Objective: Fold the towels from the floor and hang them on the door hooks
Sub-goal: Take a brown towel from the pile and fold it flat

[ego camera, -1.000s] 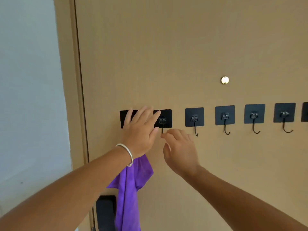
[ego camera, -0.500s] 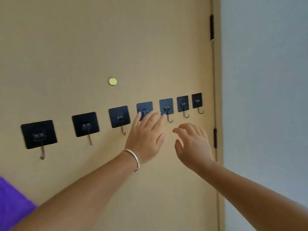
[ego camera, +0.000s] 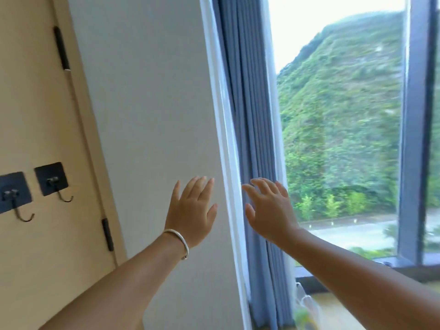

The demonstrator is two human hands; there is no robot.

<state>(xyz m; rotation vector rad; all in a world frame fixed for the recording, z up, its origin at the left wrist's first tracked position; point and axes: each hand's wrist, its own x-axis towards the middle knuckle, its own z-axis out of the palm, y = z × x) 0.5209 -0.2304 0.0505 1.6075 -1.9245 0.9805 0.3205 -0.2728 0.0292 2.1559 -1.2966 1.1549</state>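
No towel shows. The door (ego camera: 35,115) at 9 o'clock is cut off, two hooks (ego camera: 53,182) visible, blurred. Left hand (ego camera: 190,213) and right hand (ego camera: 269,210) hang empty, fingers spread, before wall (ego camera: 147,103) and curtain (ego camera: 247,115); window (ego camera: 338,127) at 3 o'clock.

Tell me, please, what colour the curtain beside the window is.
The curtain is blue-grey, seen in the head view.

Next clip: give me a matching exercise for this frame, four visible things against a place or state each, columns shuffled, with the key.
Things:
1. left hand
2. right hand
3. door hooks
4. curtain

Descriptions:
A. black plates at far left, nothing hanging on them
B. blue-grey folds beside the window
C. open, silver bracelet at the wrist
D. open, in front of the curtain

Pairs: 1-C, 2-D, 3-A, 4-B
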